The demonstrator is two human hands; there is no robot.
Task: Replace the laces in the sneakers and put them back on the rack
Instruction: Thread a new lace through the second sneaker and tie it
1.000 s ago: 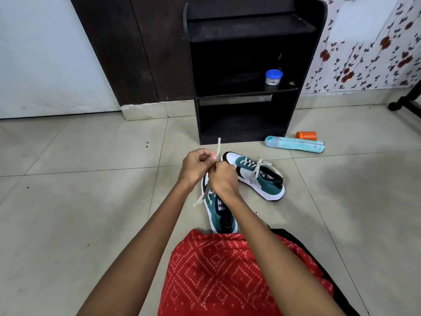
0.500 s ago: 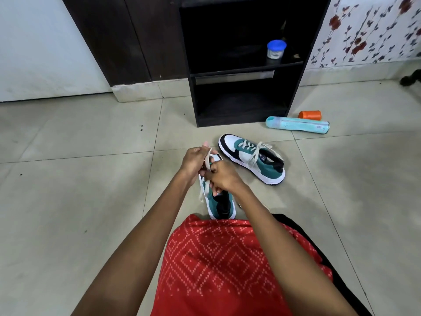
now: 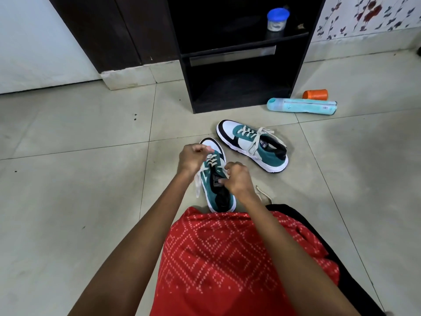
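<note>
A teal, white and black sneaker (image 3: 217, 190) lies on the floor tiles just in front of my knees, toe pointing away. My left hand (image 3: 191, 157) is curled over its toe end and holds the cream lace (image 3: 198, 185), which hangs down the shoe's left side. My right hand (image 3: 237, 180) pinches the lace at the upper eyelets on the shoe's right side. Another lace end (image 3: 262, 195) trails on the floor right of my wrist. The second sneaker (image 3: 252, 148), laced, lies to the right. The black shoe rack (image 3: 239, 55) stands behind both shoes.
A blue-lidded jar (image 3: 277, 19) sits on the rack's middle shelf. A light-blue bottle (image 3: 301, 106) and an orange cap (image 3: 315, 94) lie on the floor right of the rack. A dark door frame and a white wall stand at the left.
My hands have come apart and dropped to the shoe: the left went to the toe end, the right to the eyelets. The view tilted down and closer.
</note>
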